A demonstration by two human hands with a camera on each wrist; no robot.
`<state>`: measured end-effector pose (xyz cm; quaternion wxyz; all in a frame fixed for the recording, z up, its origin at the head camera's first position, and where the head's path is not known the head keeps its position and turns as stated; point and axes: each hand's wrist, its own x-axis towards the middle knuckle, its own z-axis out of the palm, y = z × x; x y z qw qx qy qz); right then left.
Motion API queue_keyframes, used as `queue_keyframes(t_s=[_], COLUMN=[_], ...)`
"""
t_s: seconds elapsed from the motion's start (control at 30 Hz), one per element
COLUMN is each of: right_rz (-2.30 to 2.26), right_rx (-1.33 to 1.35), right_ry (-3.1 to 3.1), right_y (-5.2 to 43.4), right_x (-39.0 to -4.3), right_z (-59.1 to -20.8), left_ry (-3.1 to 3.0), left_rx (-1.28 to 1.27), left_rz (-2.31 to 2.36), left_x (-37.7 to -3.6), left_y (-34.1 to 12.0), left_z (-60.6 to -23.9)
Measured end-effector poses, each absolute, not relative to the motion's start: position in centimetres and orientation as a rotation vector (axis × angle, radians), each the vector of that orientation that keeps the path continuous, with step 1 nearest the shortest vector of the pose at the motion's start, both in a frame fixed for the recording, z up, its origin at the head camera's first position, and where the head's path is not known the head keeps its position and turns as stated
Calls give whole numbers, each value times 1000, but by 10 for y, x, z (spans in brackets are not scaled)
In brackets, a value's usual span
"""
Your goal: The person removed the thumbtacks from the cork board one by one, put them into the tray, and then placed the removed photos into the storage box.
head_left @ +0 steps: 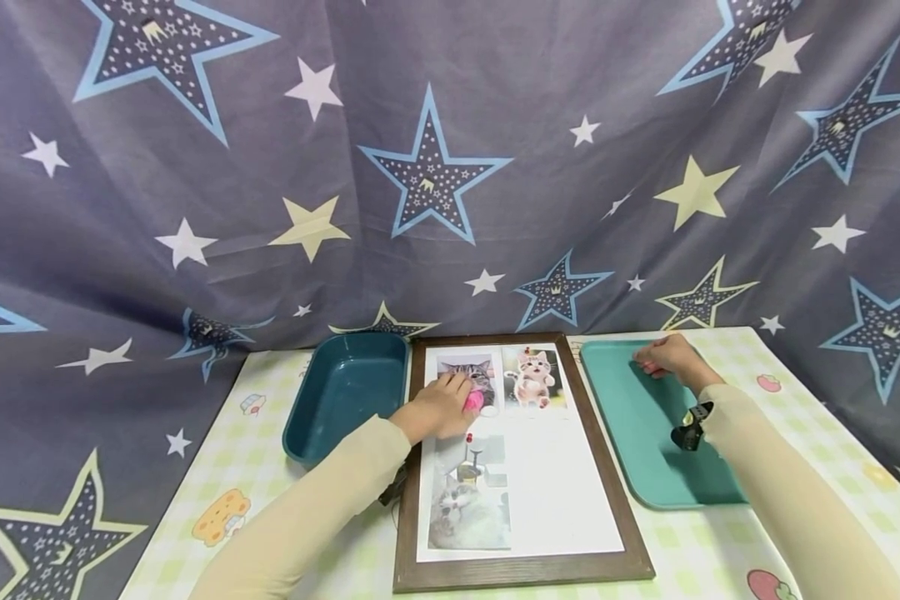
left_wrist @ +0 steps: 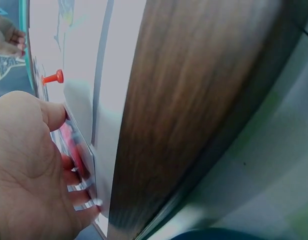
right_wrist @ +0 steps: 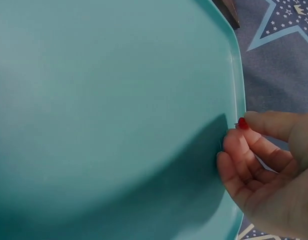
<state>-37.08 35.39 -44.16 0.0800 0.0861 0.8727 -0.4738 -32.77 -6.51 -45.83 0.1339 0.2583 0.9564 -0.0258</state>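
Note:
Inside a brown-framed white board [head_left: 566, 492], my left hand [head_left: 442, 408] rests on a grey tabby cat photo [head_left: 472, 369], covering part of it. In the left wrist view, its thumb and fingertips spread over the photo card, which has a pink patch. Over the far side of the green tray [head_left: 630, 425], my right hand [head_left: 671, 358] pinches a red push pin [right_wrist: 243, 123] between thumb and finger, its metal point outward. An orange kitten photo [head_left: 534, 379] and a white cat photo [head_left: 468, 508] are on the board, each with a red push pin [head_left: 469, 437] at its top.
A deep dark-teal bin [head_left: 291, 433] stands left of the board. Both containers and the board lie on a checked tablecloth [head_left: 217, 467] with cartoon prints. A grey curtain [head_left: 285, 283] with stars hangs behind the table.

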Motion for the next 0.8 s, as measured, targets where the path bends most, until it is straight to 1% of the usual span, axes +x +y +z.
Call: queue_keyframes(t_s=[0.27,0.8], right_rz=[-1366,-1330], right_rx=[363,429], right_ry=[2615,2633], right_y=[356,355], right_x=[-372,-377], right_z=[-445,-449], left_ry=[2780,2804], left_rx=[745,761], left_rz=[-56,-29], left_x=[-329,-328], left_y=[-68,-69], left_z=[-460,-462])
